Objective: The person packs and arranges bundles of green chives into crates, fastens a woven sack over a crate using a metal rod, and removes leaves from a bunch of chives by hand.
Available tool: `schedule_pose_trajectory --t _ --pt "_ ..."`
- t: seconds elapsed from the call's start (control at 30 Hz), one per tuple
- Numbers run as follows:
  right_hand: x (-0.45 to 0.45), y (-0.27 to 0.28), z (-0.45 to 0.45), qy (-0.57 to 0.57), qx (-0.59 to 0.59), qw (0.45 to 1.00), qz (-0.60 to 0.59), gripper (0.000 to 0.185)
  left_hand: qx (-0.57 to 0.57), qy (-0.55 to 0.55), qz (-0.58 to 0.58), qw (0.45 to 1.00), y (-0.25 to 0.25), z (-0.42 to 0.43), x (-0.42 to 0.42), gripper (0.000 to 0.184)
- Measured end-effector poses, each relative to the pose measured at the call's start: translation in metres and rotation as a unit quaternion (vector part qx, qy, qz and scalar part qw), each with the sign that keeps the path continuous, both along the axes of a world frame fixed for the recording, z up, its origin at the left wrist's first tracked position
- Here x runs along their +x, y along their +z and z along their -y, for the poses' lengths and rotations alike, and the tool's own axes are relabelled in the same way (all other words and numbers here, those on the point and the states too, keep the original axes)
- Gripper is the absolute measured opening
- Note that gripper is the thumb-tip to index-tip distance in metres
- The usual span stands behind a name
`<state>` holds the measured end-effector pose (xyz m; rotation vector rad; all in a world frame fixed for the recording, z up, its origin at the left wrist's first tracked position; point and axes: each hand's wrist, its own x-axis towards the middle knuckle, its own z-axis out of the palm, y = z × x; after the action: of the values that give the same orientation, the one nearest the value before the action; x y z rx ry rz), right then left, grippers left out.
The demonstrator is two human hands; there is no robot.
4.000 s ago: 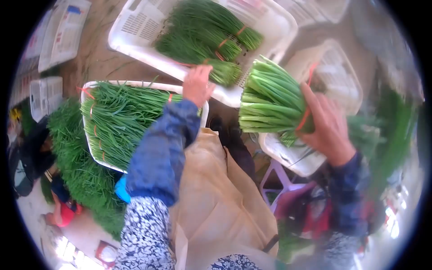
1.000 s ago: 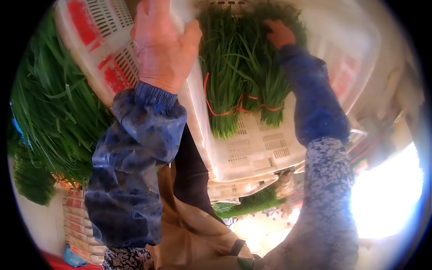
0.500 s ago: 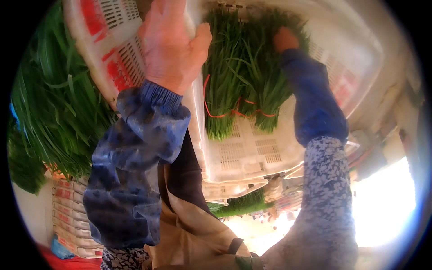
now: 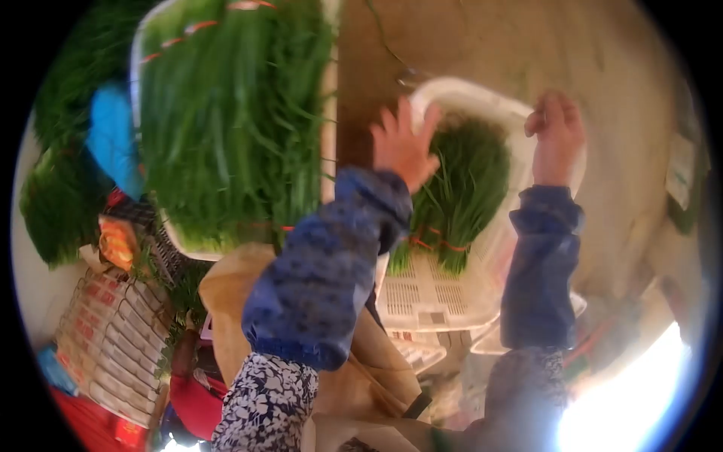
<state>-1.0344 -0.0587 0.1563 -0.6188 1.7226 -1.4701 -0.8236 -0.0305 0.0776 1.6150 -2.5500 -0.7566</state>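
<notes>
Plainly, the tied green bundles [image 4: 474, 169] lie in the white crate [image 4: 437, 301], long axis pointing away from us, between our widespread, nearer left hand [image 4: 407, 148] and curled right hand [image 4: 556, 132], whose hold we cannot tell.

Holding both arms [image 4: 324, 271] out in front, with the left hand [image 4: 405, 149] spread wide over the left edge of the white crate [image 4: 467, 301] and the right hand [image 4: 556, 139] loosely curled by the crate's right edge.
</notes>
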Motion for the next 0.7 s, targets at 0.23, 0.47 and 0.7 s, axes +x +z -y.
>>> schedule_pose_trajectory --t 0.23,0.47,0.7 --pt "0.085 0.010 0.015 0.264 0.145 0.864 -0.403 0.040 0.012 0.019 -0.274 0.962 0.178 -0.055 0.162 0.050" --pt "0.214 -0.033 0.007 0.546 -0.047 0.781 -0.300 0.019 -0.046 0.230 -0.151 0.960 0.176 -0.063 0.250 0.043" --pt "0.243 -0.068 0.074 0.719 -0.123 0.493 -0.474 0.007 0.282 0.259 -0.229 0.895 0.076 -0.053 0.182 0.015"
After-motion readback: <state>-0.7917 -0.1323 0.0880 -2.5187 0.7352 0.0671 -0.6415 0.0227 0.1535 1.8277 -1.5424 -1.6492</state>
